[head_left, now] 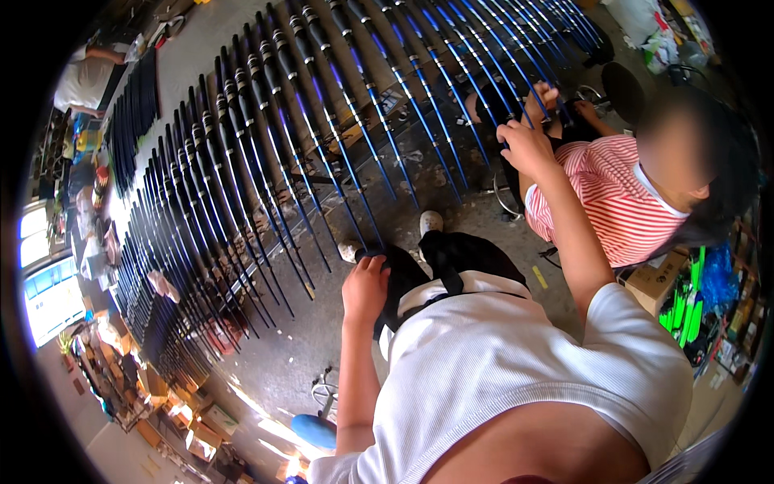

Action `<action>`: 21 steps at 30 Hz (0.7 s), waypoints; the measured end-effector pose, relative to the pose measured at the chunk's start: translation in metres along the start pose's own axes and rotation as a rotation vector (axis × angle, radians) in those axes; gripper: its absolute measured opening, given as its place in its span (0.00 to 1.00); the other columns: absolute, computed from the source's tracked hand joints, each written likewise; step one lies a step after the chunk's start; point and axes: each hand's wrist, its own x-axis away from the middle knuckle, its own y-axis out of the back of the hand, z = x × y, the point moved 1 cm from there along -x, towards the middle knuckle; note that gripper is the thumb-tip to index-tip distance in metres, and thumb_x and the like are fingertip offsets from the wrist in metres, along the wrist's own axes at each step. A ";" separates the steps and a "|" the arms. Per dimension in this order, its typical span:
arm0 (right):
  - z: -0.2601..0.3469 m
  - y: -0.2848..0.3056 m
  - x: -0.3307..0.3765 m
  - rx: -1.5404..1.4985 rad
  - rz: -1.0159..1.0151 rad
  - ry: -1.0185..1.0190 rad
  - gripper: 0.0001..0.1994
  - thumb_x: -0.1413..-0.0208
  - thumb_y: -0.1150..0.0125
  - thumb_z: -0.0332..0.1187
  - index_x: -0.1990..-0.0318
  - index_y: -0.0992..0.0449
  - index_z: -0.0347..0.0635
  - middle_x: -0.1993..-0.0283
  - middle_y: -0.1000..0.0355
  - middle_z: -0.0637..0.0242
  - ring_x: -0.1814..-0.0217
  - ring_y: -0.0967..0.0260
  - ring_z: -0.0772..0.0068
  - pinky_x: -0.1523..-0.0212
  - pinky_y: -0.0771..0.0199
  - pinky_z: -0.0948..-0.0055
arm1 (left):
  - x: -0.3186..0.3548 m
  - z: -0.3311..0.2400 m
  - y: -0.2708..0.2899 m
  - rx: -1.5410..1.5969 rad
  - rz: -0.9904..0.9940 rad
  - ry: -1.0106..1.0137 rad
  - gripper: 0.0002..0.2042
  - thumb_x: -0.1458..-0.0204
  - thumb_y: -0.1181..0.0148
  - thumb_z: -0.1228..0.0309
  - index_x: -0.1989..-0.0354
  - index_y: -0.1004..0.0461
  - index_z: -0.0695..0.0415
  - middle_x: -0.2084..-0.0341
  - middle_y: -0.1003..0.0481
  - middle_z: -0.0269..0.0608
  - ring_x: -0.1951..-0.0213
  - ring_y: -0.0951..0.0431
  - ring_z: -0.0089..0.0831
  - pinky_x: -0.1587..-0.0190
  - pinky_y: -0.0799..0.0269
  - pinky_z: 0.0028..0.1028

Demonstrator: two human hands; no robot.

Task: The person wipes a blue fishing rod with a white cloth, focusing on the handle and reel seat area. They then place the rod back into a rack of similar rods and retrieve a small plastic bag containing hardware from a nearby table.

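Observation:
A long row of fishing rods (pixel 322 137), with black grips and blue or dark blanks, fans across the view on a support. My right hand (pixel 526 148) reaches out to the right end of this row, its fingers bent round the lower end of a blue fishing rod (pixel 493 97). Just beyond it is another person's hand (pixel 542 103), near the same rods. Low beside my thigh, my left hand (pixel 367 284) is closed, with something dark at its fingertips that I cannot make out.
A seated person in a red-and-white striped shirt (pixel 605 189) is close on my right. Cardboard boxes and bright green pieces (pixel 687 302) lie behind them. A blue stool (pixel 313 430) stands at lower left. Another person (pixel 85 81) is at far left, near a dark bundle of rods (pixel 135 121).

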 end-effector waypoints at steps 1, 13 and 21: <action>0.000 -0.005 -0.003 0.006 0.001 -0.048 0.09 0.55 0.37 0.29 0.65 0.30 0.44 0.60 0.32 0.63 0.56 0.30 0.55 0.62 0.29 0.57 | 0.003 0.001 0.000 -0.005 -0.003 -0.001 0.11 0.49 0.43 0.69 0.57 0.26 0.53 0.65 0.26 0.41 0.61 0.25 0.43 0.62 0.28 0.39; -0.040 -0.028 -0.067 0.041 0.019 -0.137 0.16 0.49 0.50 0.28 0.53 0.24 0.42 0.47 0.30 0.58 0.50 0.30 0.53 0.50 0.31 0.59 | 0.071 0.018 -0.011 0.040 0.053 0.276 0.12 0.50 0.42 0.69 0.56 0.27 0.52 0.63 0.25 0.41 0.60 0.24 0.44 0.61 0.28 0.37; -0.038 -0.030 -0.034 0.087 -0.042 -0.073 0.15 0.50 0.49 0.26 0.55 0.23 0.49 0.50 0.28 0.59 0.45 0.33 0.56 0.49 0.31 0.60 | 0.075 0.016 -0.009 0.064 0.042 0.227 0.12 0.50 0.42 0.68 0.56 0.27 0.51 0.62 0.25 0.41 0.60 0.24 0.44 0.61 0.28 0.38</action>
